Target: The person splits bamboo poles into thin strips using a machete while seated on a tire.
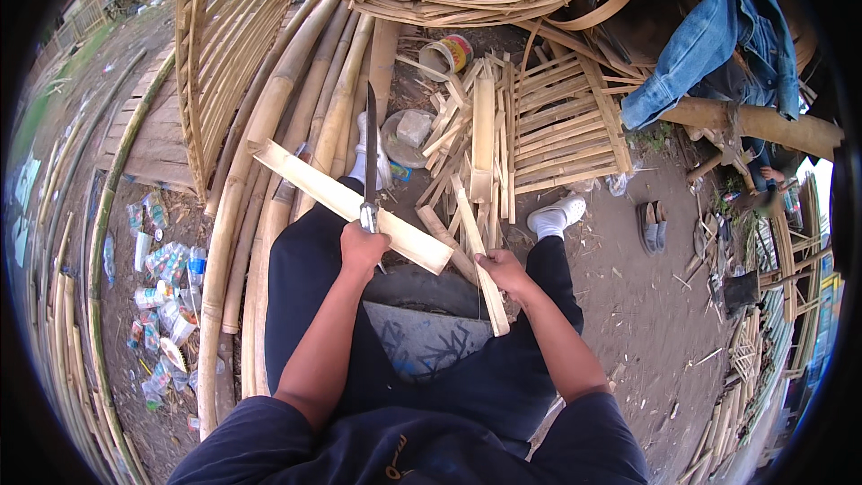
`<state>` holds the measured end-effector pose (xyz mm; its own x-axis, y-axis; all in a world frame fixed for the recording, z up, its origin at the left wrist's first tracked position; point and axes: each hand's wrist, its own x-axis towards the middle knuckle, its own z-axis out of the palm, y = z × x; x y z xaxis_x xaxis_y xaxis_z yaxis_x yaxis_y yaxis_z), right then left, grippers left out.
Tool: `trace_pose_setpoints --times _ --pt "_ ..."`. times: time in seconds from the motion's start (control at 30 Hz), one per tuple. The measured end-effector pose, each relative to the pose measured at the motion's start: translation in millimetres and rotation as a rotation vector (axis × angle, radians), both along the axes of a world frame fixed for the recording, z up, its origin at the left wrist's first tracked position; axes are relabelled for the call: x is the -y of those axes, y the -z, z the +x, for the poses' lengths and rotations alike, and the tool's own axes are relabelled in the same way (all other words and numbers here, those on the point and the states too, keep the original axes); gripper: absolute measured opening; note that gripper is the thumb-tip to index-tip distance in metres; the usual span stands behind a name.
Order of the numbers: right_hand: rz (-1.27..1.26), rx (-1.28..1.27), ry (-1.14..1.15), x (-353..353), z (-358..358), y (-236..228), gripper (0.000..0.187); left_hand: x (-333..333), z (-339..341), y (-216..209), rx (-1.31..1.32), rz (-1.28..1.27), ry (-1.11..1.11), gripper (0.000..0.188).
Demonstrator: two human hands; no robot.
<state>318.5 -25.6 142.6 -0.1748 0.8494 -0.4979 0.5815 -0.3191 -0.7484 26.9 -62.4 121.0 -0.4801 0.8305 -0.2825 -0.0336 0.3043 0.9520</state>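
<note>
My left hand (364,249) is closed round the handle of a machete (371,148), its long dark blade pointing away from me. A wide split bamboo piece (319,193) lies slantwise across my left thigh, passing by that hand; whether the fingers also grip it I cannot tell. In my right hand (505,271) a narrower split bamboo strip (469,216) is pinched, slanting from between my knees toward the far side. Beyond it, a heap of cut bamboo pieces (482,126) lies on the ground between my feet.
Long bamboo poles (287,81) run along my left side. A woven bamboo basket (449,9) stands at the far side, near a yellow-red bucket (456,52) and a slatted bamboo panel (570,117). Plastic litter (166,305) lies at left, dark shoes (653,226) at right.
</note>
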Motion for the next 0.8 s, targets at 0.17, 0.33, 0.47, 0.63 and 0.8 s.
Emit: trace_pose_setpoints --times 0.17,0.33,0.47,0.63,0.8 --pt "0.327 0.229 -0.078 -83.3 9.0 -25.7 0.033 -2.8 3.1 0.1 -0.015 -0.031 0.025 0.017" --pt "0.421 -0.048 0.303 -220.6 16.7 -125.7 0.06 -5.7 1.6 10.2 -0.053 -0.064 0.07 0.021" --pt "0.376 -0.069 0.257 -238.7 18.5 -122.6 0.039 -3.9 5.7 2.8 -0.186 -0.109 0.12 0.024" --pt "0.034 0.101 -0.229 -155.1 -46.2 -72.8 0.039 1.6 6.2 -16.1 -0.248 -0.062 0.19 0.022" --pt "-0.307 0.068 -0.688 -72.3 -72.8 -33.1 0.045 6.8 8.4 -14.8 -0.338 -0.078 0.277 0.019"
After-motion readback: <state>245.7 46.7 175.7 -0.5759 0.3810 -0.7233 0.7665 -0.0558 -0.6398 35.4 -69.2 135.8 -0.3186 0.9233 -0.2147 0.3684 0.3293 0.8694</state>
